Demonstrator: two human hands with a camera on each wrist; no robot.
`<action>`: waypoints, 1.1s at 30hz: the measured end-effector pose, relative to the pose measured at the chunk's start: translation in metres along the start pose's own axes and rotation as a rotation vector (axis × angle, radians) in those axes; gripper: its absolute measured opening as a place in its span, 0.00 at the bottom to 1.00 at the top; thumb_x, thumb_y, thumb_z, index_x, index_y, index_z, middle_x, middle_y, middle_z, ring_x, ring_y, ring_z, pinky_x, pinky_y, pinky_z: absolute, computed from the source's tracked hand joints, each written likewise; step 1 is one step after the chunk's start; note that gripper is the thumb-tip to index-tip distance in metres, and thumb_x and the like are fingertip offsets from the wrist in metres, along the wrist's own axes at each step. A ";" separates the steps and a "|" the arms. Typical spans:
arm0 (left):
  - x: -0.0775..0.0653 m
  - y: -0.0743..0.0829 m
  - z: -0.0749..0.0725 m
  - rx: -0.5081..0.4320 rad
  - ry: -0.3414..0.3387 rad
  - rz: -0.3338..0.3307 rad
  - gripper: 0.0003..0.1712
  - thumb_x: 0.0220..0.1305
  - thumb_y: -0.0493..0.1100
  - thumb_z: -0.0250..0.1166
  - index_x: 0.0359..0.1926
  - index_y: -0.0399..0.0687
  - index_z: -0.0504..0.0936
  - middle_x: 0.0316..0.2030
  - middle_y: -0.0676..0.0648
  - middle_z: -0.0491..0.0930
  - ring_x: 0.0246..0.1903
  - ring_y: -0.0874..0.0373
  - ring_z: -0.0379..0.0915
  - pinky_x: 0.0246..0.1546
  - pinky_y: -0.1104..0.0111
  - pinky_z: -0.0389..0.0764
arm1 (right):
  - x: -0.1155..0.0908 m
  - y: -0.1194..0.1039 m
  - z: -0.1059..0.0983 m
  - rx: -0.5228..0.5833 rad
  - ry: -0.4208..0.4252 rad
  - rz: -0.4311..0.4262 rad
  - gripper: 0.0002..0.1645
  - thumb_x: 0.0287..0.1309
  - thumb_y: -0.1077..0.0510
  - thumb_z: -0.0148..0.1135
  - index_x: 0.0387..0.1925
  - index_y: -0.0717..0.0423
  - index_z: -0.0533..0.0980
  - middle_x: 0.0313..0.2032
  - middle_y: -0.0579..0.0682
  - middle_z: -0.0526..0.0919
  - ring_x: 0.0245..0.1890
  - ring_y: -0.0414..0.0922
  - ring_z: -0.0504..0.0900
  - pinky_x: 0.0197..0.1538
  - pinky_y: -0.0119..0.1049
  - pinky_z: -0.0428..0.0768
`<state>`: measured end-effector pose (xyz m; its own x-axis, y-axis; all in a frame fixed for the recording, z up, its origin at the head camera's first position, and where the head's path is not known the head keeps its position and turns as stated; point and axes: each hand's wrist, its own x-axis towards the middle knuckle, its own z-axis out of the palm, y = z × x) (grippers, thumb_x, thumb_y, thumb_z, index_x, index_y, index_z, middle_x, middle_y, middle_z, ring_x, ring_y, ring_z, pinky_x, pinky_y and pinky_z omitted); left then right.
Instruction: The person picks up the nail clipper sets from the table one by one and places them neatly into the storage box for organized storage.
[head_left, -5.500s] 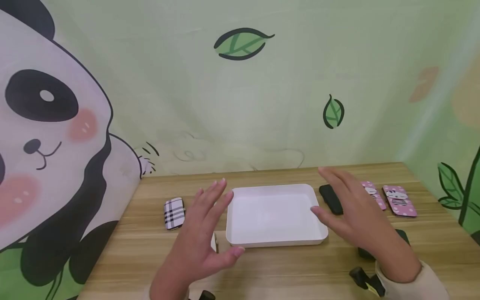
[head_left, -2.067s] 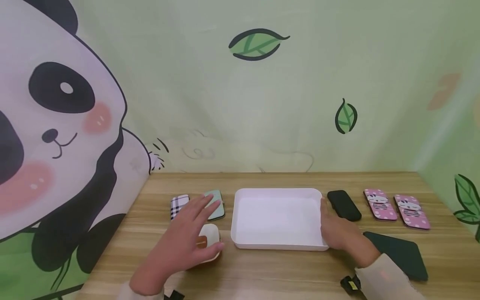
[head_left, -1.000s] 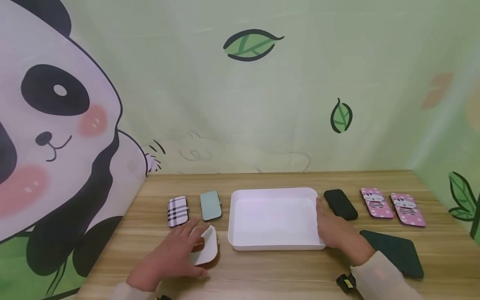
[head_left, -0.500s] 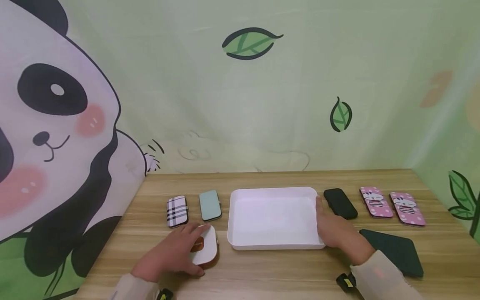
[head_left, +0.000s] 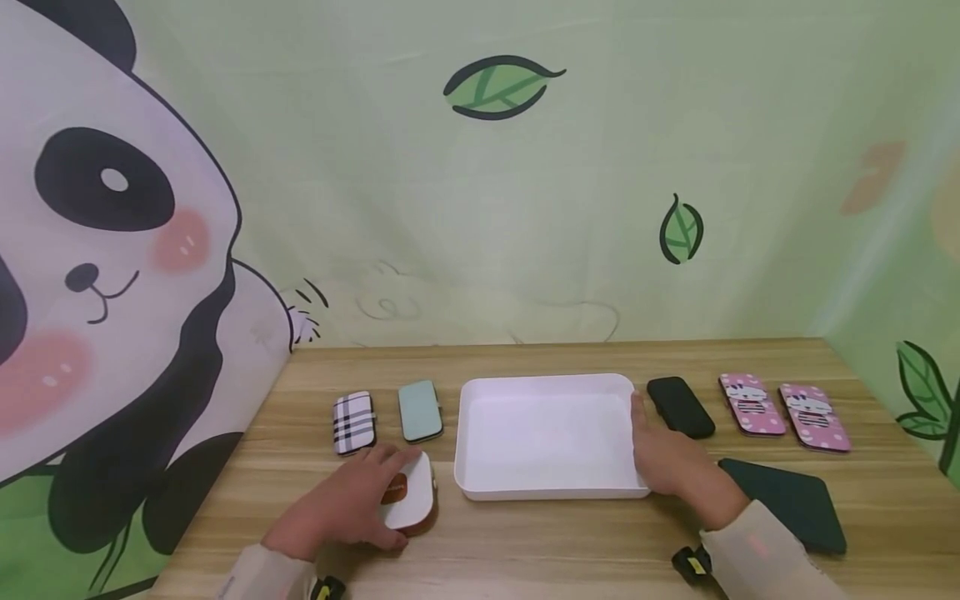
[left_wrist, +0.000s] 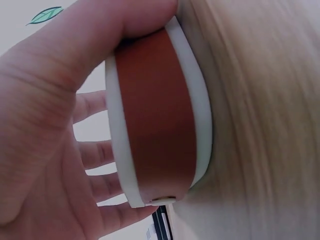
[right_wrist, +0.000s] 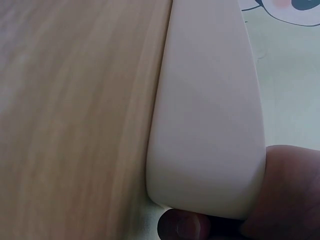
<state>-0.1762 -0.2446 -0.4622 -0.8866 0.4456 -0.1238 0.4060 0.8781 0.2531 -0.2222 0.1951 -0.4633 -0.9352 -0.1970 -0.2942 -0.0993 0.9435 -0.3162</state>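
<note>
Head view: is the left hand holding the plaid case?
No, the left hand grips the white-and-brown case, while the plaid case lies beyond it on the table.

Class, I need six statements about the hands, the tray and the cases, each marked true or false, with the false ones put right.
1. The left hand grips the white-and-brown case. True.
2. The right hand touches the white tray. True.
3. The white-and-brown case lies inside the white tray. False: it is outside, to the left.
4. The plaid case lies left of the mint case. True.
5. The plaid case lies right of the white tray. False: it lies left.
6. Three pink cases are visible. False: two pink cases are.
</note>
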 end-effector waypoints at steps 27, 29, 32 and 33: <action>0.031 0.022 -0.042 0.053 0.121 0.082 0.60 0.36 0.64 0.81 0.73 0.60 0.65 0.62 0.45 0.70 0.57 0.49 0.69 0.54 0.55 0.76 | 0.000 -0.001 -0.001 -0.062 0.004 -0.008 0.43 0.76 0.55 0.40 0.78 0.63 0.31 0.20 0.51 0.72 0.16 0.47 0.70 0.22 0.37 0.66; 0.037 0.026 -0.045 0.045 0.128 0.094 0.60 0.36 0.64 0.80 0.73 0.60 0.65 0.63 0.46 0.70 0.57 0.50 0.69 0.54 0.56 0.76 | 0.001 0.000 -0.001 -0.064 0.002 -0.003 0.43 0.76 0.55 0.40 0.78 0.63 0.30 0.20 0.51 0.72 0.16 0.47 0.70 0.22 0.37 0.66; 0.045 0.033 -0.050 0.038 0.124 0.095 0.60 0.37 0.66 0.79 0.74 0.62 0.64 0.64 0.48 0.69 0.59 0.52 0.68 0.55 0.57 0.76 | 0.001 0.000 -0.001 -0.064 0.006 -0.008 0.44 0.75 0.55 0.41 0.78 0.63 0.31 0.20 0.51 0.72 0.17 0.47 0.71 0.22 0.37 0.67; 0.048 0.036 -0.052 0.037 0.117 0.088 0.60 0.37 0.66 0.79 0.74 0.63 0.64 0.65 0.49 0.69 0.60 0.52 0.67 0.55 0.57 0.76 | 0.002 0.000 -0.001 -0.065 0.006 -0.009 0.44 0.75 0.55 0.41 0.78 0.63 0.31 0.20 0.51 0.72 0.17 0.47 0.71 0.22 0.37 0.67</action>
<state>-0.2152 -0.2003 -0.4092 -0.8661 0.4998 0.0101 0.4892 0.8433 0.2225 -0.2240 0.1950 -0.4631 -0.9361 -0.2039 -0.2867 -0.1290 0.9571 -0.2593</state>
